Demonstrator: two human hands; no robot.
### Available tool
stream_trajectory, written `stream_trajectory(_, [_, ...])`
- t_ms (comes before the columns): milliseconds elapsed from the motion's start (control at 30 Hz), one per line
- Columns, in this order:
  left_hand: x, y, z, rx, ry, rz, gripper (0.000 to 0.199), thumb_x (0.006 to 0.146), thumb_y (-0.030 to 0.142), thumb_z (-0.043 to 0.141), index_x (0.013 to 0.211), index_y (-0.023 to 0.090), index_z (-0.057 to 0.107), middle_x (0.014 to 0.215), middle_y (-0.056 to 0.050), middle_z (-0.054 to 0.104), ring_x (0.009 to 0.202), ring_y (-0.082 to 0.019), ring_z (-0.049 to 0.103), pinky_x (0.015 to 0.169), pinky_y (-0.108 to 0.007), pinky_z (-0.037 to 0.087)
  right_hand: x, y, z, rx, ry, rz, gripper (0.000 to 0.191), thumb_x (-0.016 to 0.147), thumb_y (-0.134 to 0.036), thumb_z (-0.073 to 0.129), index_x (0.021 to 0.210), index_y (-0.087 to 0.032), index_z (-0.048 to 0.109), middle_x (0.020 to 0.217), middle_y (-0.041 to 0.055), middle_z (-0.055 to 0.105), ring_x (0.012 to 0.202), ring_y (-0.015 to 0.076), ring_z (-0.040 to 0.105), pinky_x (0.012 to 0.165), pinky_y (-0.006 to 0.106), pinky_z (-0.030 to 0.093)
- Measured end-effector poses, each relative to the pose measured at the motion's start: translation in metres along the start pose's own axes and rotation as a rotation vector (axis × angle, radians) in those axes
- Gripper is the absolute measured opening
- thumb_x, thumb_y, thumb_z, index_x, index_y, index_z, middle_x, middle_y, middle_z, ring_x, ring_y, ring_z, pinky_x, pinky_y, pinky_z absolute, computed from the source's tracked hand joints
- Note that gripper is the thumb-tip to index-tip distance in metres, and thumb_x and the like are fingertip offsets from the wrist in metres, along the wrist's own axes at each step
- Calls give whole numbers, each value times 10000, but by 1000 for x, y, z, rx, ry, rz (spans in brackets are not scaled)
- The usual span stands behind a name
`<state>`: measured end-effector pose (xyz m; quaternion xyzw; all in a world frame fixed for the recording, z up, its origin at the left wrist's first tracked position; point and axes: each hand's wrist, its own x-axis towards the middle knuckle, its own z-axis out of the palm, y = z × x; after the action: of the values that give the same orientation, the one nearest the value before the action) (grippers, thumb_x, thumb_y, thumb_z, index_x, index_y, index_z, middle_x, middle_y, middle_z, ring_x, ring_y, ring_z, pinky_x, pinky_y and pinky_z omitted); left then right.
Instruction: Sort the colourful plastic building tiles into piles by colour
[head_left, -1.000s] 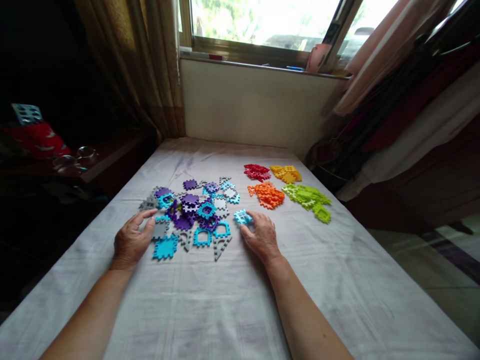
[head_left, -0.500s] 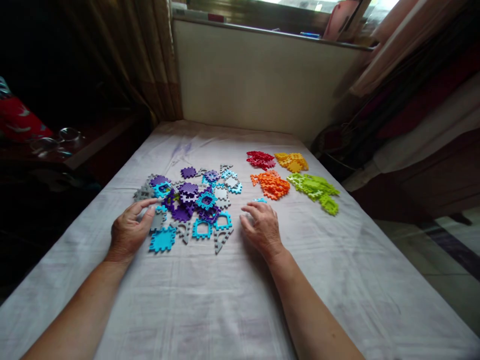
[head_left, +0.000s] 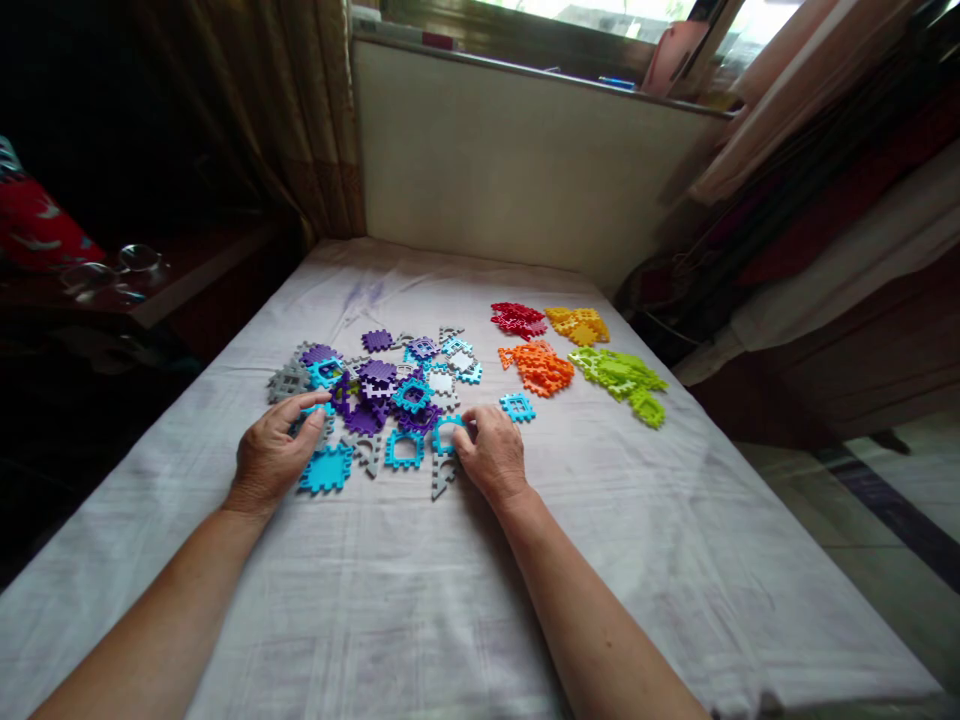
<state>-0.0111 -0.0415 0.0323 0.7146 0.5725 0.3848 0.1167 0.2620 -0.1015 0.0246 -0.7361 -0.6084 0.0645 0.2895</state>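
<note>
My left hand (head_left: 276,450) is at the left of a mixed heap of flat, notched interlocking tiles, its thumb and forefinger closed on the edge of a blue tile (head_left: 324,410). Just below it lies a solid blue tile (head_left: 327,468). My right hand (head_left: 493,452) pinches the right side of a blue arched-window tile (head_left: 444,424) at the heap's right edge. Between the hands are purple tiles (head_left: 366,416), another blue window tile (head_left: 405,450) and grey triangular pieces (head_left: 442,478). A single blue square frame (head_left: 517,407) rests just beyond my right hand.
Sorted piles of red (head_left: 517,320), yellow (head_left: 579,327), orange (head_left: 541,370) and green tiles (head_left: 619,370) lie at the right of the cloth-covered surface (head_left: 360,600). Eyeglasses (head_left: 112,275) sit on a dark side table at left. A pale wall (head_left: 517,160) closes the far end.
My right hand has moved left from beside the single blue frame, uncovering it, and has taken hold of the blue window tile. My left hand has shifted slightly right and closed on a blue tile.
</note>
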Motion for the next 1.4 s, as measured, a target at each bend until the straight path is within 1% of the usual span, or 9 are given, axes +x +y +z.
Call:
stream_trajectory(200, [0,-1,-2,8,16,-15,289,876,408,530,1072,290,707,1164,-2,736,1070,-230,688,962,-345,533,9,25,-13,245,124,151,184,808,-338,532,903,-249,661,853,7,727,669,160,631,719,290,487])
stream_trajectory(400, [-1,-1,-1,9,18,-10,291,877,416,530,1076,297,706,1162,5,736,1072,-224,687,969,-329,528,18,73,-37,160,279,318,221,757,-361,534,858,-244,693,816,20,732,704,188,634,725,308,494])
stream_trajectory(533, [-1,-1,-1,17,15,-9,298,875,422,528,1068,287,709,1164,0,735,1078,-229,686,977,-341,529,18,87,-39,40,283,318,300,777,-348,535,962,-202,720,974,94,720,830,225,634,811,358,488])
stream_trajectory(733, [0,0,-1,9,5,-3,287,876,410,528,1069,297,707,1170,5,734,1093,-231,681,984,-352,531,13,75,-25,-105,172,142,403,793,-413,654,1156,-240,679,1204,108,670,1096,291,563,955,440,410])
stream_trajectory(900, [-1,0,-1,-1,-1,-6,307,881,422,519,1083,283,703,1185,-14,729,1110,-235,673,1002,-364,518,11,66,-22,-104,77,44,277,780,-282,640,1044,-277,722,1214,62,678,1131,271,551,966,426,402])
stream_trajectory(1067, [-2,1,0,-7,-8,0,301,876,416,521,1076,283,704,1183,-3,729,1094,-226,676,1005,-360,516,11,72,-31,-28,-61,-60,372,718,-154,589,1043,-269,727,1261,52,665,1181,247,552,1022,432,384])
stream_trajectory(1200, [-1,3,-1,-8,5,-3,298,875,413,520,1061,281,710,1159,-2,736,1071,-227,683,997,-358,521,10,70,-36,-9,-51,-90,350,719,-178,610,1035,-261,734,1300,68,641,1223,268,528,1045,461,367])
stream_trajectory(1300, [-1,4,-2,-9,20,-17,305,876,404,515,1065,270,713,1156,-9,737,1060,-222,687,994,-349,518,5,48,-31,5,24,-169,235,781,-252,632,985,-260,748,1254,73,660,1187,271,543,1033,454,366])
stream_trajectory(1400, [0,4,-3,-8,28,-26,315,876,399,515,1077,258,712,1159,-15,737,1062,-215,686,987,-333,514,-5,12,-21,18,-22,-369,181,857,-290,608,969,-275,748,1167,53,694,1134,237,563,1027,411,362])
